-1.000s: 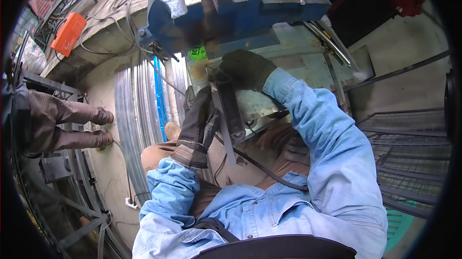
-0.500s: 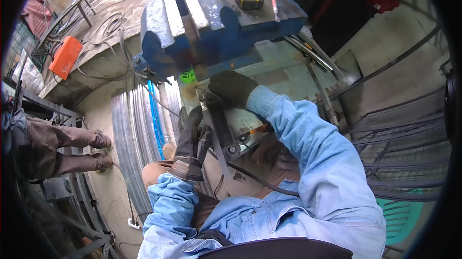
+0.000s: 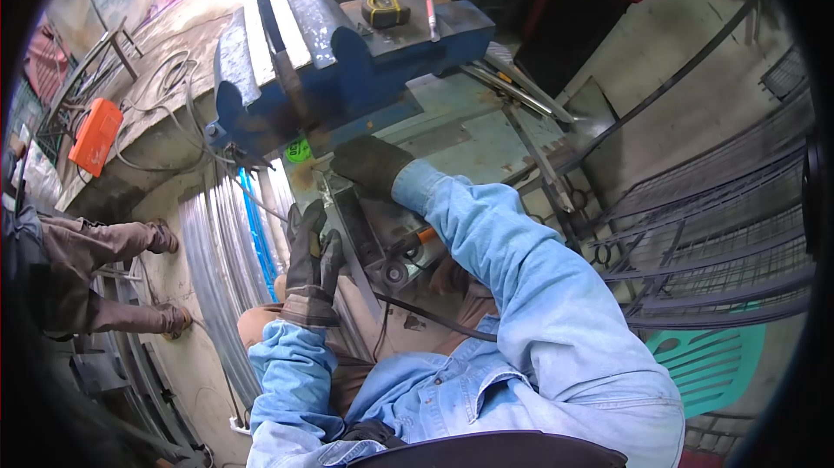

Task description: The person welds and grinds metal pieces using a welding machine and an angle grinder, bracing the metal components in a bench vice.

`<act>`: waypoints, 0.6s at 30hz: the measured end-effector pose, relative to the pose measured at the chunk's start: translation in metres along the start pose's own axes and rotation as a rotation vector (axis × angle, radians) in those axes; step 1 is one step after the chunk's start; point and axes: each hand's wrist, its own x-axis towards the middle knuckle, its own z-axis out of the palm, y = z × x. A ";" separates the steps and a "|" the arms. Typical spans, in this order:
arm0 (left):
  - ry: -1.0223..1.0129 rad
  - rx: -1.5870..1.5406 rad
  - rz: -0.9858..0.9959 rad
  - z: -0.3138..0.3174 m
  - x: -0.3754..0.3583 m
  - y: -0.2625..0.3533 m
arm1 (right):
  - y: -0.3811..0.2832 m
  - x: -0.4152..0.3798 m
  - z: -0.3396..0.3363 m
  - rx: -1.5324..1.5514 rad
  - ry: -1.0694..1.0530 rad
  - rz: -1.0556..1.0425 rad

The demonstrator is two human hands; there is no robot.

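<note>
My left hand (image 3: 310,258), in a dark glove, is raised beside a flat metal strip (image 3: 358,275), its fingers apart and nothing visible between them. Over the metal work surface (image 3: 469,142) rests my gloved right hand (image 3: 369,165); its fingertips are hidden. Just below it lies a dark, long metal piece (image 3: 356,218). A round part (image 3: 393,273) and an orange part (image 3: 426,235) show near its lower end. The big blue vise (image 3: 365,73) stands beyond both hands, with a green round sticker (image 3: 298,151) at its near edge.
A tape measure (image 3: 385,10) and a marker (image 3: 432,19) lie on the vise. An orange box (image 3: 95,137) and cables are at left. Long metal profiles (image 3: 217,251) lie on the floor near another person's legs (image 3: 104,277). Metal grilles (image 3: 712,233) and a green chair (image 3: 712,359) are at right.
The view has shifted, so the vise and both hands appear further left. My left hand's fingers have spread and moved back from the metal piece. The right hand stays over the surface.
</note>
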 end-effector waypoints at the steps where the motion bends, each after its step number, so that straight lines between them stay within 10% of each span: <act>1: -0.009 -0.009 0.006 0.001 0.000 -0.002 | 0.002 -0.001 0.001 0.014 0.022 -0.020; 18: 0.025 -0.066 -0.128 -0.004 -0.008 -0.013 | -0.069 -0.084 -0.048 0.130 0.142 0.274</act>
